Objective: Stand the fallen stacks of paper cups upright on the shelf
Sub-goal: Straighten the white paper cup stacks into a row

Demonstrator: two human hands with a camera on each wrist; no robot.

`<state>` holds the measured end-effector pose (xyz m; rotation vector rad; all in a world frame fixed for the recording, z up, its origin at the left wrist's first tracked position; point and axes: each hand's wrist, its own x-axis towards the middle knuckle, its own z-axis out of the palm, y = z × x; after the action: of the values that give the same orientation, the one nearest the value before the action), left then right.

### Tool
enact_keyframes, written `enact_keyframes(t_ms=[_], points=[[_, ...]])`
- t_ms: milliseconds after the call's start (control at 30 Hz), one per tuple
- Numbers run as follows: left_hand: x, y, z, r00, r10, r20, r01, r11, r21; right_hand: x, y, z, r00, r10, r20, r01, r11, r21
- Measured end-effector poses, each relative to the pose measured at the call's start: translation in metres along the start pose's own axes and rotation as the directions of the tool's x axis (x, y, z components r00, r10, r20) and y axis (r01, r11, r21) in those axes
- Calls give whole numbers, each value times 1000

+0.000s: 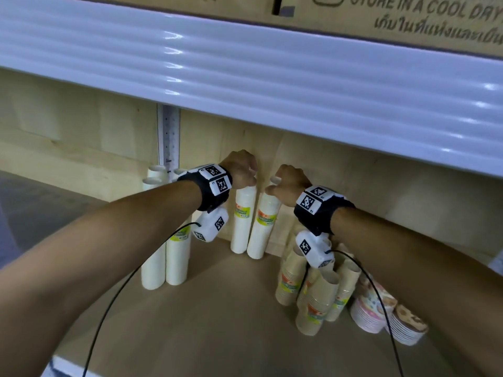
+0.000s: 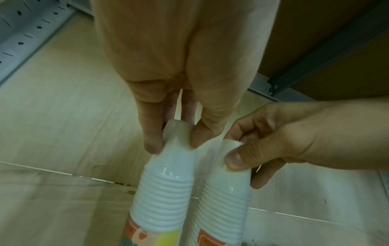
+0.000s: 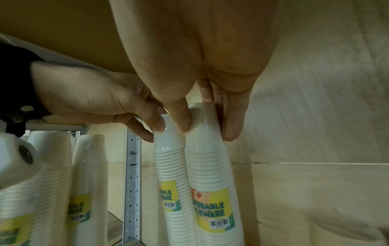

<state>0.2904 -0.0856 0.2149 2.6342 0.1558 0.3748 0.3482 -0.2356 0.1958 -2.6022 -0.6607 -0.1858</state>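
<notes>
Two tall white paper cup stacks in plastic wrap stand side by side at the back of the shelf. My left hand pinches the top of the left stack, which is upright. My right hand pinches the top of the right stack, which leans slightly to the right at its top. In the left wrist view the left hand grips the left stack beside the right stack. In the right wrist view the right hand holds its stack.
Several more white stacks stand upright at the left by a perforated metal upright. Brown cup stacks lean together at the right, with piles of patterned paper bowls beyond. The white upper shelf edge hangs low overhead.
</notes>
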Motion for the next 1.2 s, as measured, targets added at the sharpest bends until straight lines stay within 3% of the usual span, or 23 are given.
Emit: enact_keyframes(t_ms=[733, 967, 1200], points=[[22, 1, 6, 999, 8, 46, -5, 998, -69, 12, 0, 0, 1000, -4, -11, 4, 999, -43], [11, 7, -23, 999, 35, 1, -35, 998, 44, 5, -18, -16, 992, -86, -88, 77, 992, -103], [-14, 1, -72, 998, 6, -68, 4, 989, 145, 2, -57, -19, 961, -253, -107, 243, 965, -101]])
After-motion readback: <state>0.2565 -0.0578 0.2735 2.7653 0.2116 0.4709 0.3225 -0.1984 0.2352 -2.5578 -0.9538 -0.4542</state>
